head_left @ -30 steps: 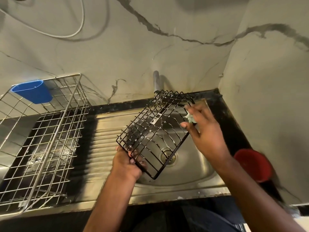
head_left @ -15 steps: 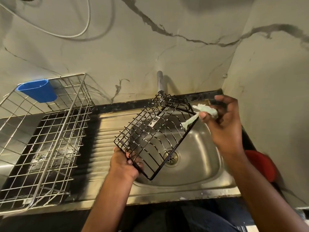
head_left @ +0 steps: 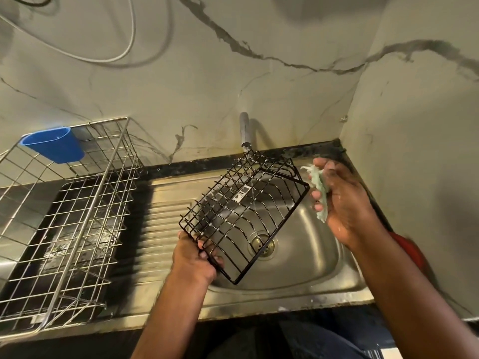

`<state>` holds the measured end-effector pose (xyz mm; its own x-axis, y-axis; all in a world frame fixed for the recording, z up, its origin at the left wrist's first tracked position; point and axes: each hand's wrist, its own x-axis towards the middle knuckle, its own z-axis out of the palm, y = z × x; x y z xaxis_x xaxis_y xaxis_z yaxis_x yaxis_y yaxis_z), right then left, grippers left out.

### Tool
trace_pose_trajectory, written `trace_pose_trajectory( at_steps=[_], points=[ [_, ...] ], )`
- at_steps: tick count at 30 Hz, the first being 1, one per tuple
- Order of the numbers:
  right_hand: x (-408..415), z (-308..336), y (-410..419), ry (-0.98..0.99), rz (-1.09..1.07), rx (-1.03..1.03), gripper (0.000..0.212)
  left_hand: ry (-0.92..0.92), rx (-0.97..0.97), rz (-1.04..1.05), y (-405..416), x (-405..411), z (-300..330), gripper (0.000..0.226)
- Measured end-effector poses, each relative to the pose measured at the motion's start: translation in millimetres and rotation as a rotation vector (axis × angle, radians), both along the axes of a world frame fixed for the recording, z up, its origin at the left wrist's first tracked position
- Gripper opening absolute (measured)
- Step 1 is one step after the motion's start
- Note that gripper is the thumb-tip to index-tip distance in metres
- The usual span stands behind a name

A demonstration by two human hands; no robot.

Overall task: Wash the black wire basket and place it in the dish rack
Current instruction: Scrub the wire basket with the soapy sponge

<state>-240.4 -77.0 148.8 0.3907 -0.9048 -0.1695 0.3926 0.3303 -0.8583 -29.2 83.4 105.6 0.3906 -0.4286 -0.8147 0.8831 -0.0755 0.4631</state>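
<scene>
I'm gripping the black basket [head_left: 243, 216] by its near corner with my left hand [head_left: 195, 257], tilting it under the tap [head_left: 245, 132], right hand [head_left: 342, 200] clutching a green rag [head_left: 320, 193].

Sink [head_left: 324, 265] sits right of centre in the counter, drain [head_left: 262, 245] in its bottom; ribbed drainboard [head_left: 160, 218] just left of it; dish rack [head_left: 77, 216] further left, standing on a tray [head_left: 23, 304]; cup [head_left: 54, 144] hung on the rack's far left rim. Tap [head_left: 244, 132] at the far wall, behind the sink. Wire basket [head_left: 243, 216] held tilted above the sink, far end under the tap, near corner in the left hand [head_left: 195, 257]; right hand [head_left: 344, 200] just right of the basket, apart from it, gripping a cloth [head_left: 319, 189]; round lid [head_left: 409, 251] on the counter right of the sink, partly behind the right forearm. Cable [head_left: 103, 57] loops on the wall, far left.
</scene>
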Motion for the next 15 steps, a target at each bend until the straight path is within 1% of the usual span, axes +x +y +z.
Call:
trace_pose_trajectory(
  at_steps=[2,4,5,6,8,9,11,15],
  points=[
    [-2.1,-1.7,-0.8,0.044,0.065,-0.018,0.026,0.011,-0.006,-0.007,1.1,-0.1,-0.4,0.075],
    [-4.9,-5.3,-0.7,0.170,0.132,-0.176,0.045,0.020,-0.009,0.003,2.6,-1.0,0.6,0.075],
    [-6.3,-6.0,0.5,0.278,0.150,-0.320,0.052,0.022,-0.011,0.007,2.8,-1.4,2.0,0.076],
    [-7.0,-6.4,0.9,0.423,0.139,-0.491,0.055,0.023,-0.012,0.009,2.8,-1.9,3.4,0.078],
    [-7.0,-6.0,0.1,0.759,0.016,-0.800,0.056,0.028,-0.013,0.010,2.3,-3.4,5.8,0.081],
    [-7.1,-5.4,0.6,0.864,-0.045,-0.894,0.054,0.035,-0.014,0.012,2.3,-4.3,6.6,0.082],
    [-6.9,-5.4,1.5,0.942,-0.104,-0.974,0.051,0.043,-0.011,0.009,2.6,-4.9,6.1,0.081],
    [-5.8,-10.2,-2.9,0.958,-0.193,-1.062,0.041,0.043,0.007,-0.016,3.1,-4.7,4.6,0.074]
  ],
)
